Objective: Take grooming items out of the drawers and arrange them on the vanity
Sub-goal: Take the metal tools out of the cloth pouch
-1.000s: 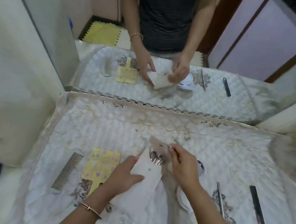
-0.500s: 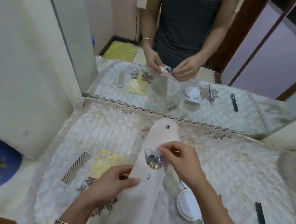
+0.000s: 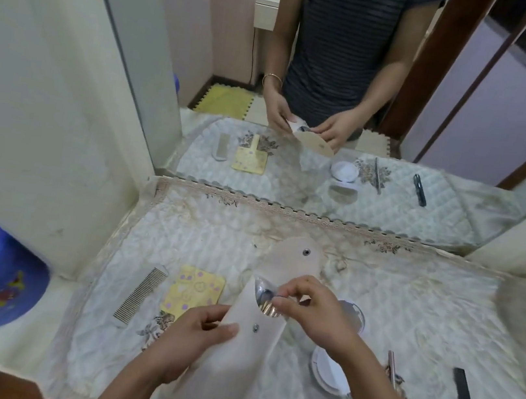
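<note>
Desk [image 3: 40,333]: I see a quilted white cover [image 3: 424,319] over it.
Mirror [image 3: 452,132]: along its back edge.
Wall [image 3: 48,99]: cream, left.
Floor: yellow foam mat [image 3: 224,103], reflected.

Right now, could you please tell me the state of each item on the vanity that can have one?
Pale snap-fastened fabric pouch: flap open, gripped by left hand.
Metal tools: partly inside the pouch, pinched by right hand.
Round white compact mirror: open, lying flat.
Grey toothed comb: lying flat, untouched.
</note>
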`<action>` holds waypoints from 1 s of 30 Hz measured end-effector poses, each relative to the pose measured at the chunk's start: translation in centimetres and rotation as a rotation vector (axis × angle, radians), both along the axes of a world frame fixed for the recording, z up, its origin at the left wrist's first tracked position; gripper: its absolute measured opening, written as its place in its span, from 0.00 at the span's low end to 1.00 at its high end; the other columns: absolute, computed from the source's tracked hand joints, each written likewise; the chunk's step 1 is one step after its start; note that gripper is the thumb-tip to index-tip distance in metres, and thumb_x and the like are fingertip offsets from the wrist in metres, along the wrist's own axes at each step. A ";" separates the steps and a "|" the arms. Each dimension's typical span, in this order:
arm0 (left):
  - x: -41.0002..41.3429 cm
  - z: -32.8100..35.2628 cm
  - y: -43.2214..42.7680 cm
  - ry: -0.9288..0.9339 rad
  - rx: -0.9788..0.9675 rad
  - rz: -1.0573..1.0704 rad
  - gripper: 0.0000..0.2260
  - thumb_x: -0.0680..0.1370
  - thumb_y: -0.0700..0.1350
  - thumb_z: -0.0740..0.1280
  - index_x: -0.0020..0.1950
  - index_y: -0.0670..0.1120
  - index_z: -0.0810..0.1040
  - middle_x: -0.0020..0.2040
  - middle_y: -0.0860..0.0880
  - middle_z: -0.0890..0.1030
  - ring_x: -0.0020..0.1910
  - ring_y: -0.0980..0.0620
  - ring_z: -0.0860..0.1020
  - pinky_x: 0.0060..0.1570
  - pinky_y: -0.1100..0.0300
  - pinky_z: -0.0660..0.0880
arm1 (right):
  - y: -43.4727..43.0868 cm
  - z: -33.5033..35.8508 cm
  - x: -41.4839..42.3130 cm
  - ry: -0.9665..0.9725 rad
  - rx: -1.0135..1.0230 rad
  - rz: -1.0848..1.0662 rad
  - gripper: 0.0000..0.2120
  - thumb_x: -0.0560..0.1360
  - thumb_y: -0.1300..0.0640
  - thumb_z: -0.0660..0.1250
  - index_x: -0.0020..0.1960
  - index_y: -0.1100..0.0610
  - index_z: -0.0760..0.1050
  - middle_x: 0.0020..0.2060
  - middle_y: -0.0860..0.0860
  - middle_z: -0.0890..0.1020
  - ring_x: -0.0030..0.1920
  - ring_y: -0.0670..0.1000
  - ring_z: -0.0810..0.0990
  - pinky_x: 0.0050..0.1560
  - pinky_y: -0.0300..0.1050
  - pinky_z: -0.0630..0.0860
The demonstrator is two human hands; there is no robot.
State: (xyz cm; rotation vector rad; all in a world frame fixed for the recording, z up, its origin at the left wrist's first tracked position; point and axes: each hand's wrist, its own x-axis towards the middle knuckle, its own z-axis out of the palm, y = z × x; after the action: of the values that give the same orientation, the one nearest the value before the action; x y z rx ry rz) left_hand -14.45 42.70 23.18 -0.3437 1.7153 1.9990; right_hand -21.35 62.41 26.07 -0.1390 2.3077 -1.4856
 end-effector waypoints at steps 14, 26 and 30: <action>0.5 -1.9 -4.7 -0.050 -0.151 0.340 0.07 0.76 0.38 0.65 0.51 0.42 0.81 0.45 0.42 0.85 0.41 0.45 0.82 0.42 0.53 0.77 | 4.0 0.3 -3.9 -0.118 -0.198 -0.245 0.12 0.75 0.71 0.60 0.37 0.58 0.67 0.29 0.54 0.73 0.25 0.45 0.75 0.26 0.33 0.74; 0.9 -2.0 -2.5 -0.078 -0.137 0.213 0.13 0.70 0.45 0.68 0.52 0.44 0.82 0.49 0.44 0.85 0.46 0.46 0.82 0.46 0.54 0.76 | -0.4 -3.6 -2.1 0.331 0.377 -0.050 0.11 0.75 0.63 0.65 0.57 0.62 0.77 0.52 0.56 0.80 0.52 0.48 0.77 0.56 0.41 0.71; 0.3 -1.8 -1.1 -0.067 -0.093 0.160 0.14 0.67 0.45 0.67 0.51 0.44 0.82 0.47 0.44 0.85 0.44 0.48 0.82 0.44 0.56 0.76 | -2.6 -1.7 -0.4 0.310 0.150 0.027 0.06 0.71 0.57 0.70 0.47 0.57 0.82 0.37 0.45 0.78 0.41 0.35 0.75 0.41 0.27 0.69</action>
State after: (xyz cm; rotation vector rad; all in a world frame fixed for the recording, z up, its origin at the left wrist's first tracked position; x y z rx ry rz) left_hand -14.17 41.62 21.35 -0.5905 1.7917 1.9967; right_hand -21.74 59.84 24.35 -0.3804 2.6385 -1.3503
